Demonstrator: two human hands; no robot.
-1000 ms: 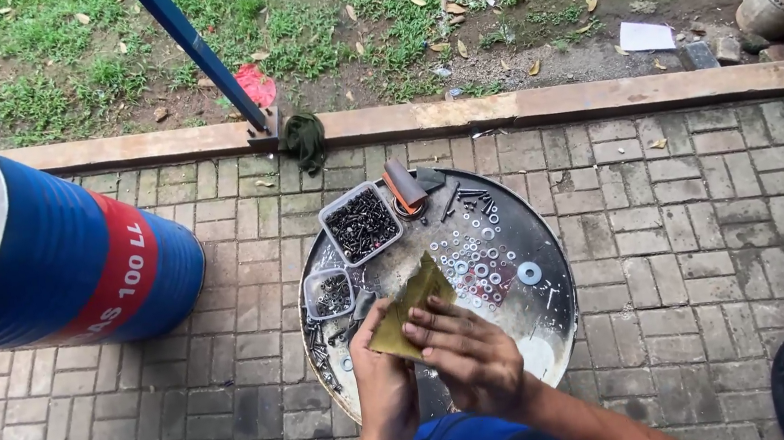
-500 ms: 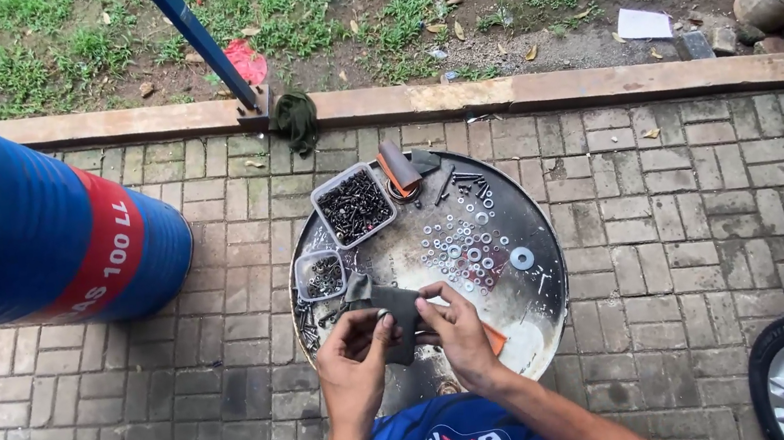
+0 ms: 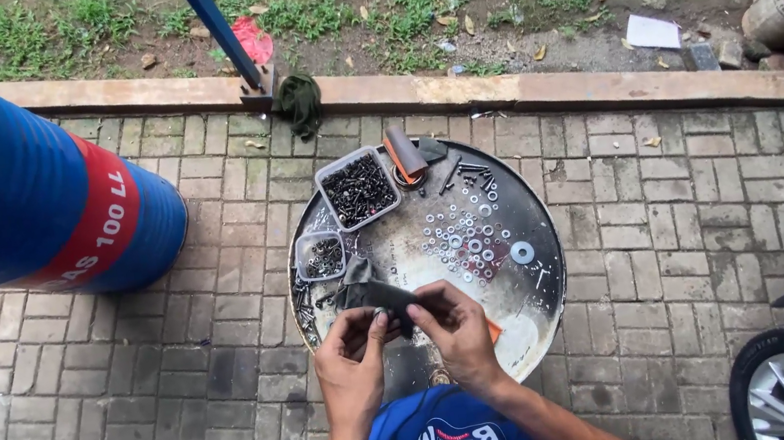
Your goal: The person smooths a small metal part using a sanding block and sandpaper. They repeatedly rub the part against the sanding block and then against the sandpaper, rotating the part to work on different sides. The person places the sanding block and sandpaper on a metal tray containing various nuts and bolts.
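Pinching a dark folded sheet [image 3: 384, 297] between left hand [image 3: 350, 357] and right hand [image 3: 462, 327] above the round metal tray [image 3: 534, 221]; washers [image 3: 475, 239] lie loose, seemingly unsorted

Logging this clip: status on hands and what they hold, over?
Left hand and right hand both grip a dark folded piece over the round metal tray. Washers and two containers of hardware lie beyond, untouched. Nothing obstructing.

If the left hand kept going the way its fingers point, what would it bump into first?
The left hand points up and slightly right, gripping a dark folded piece. Beyond that, it would probably meet the small clear tub of bolts on the round metal drum top, though depth is unclear.
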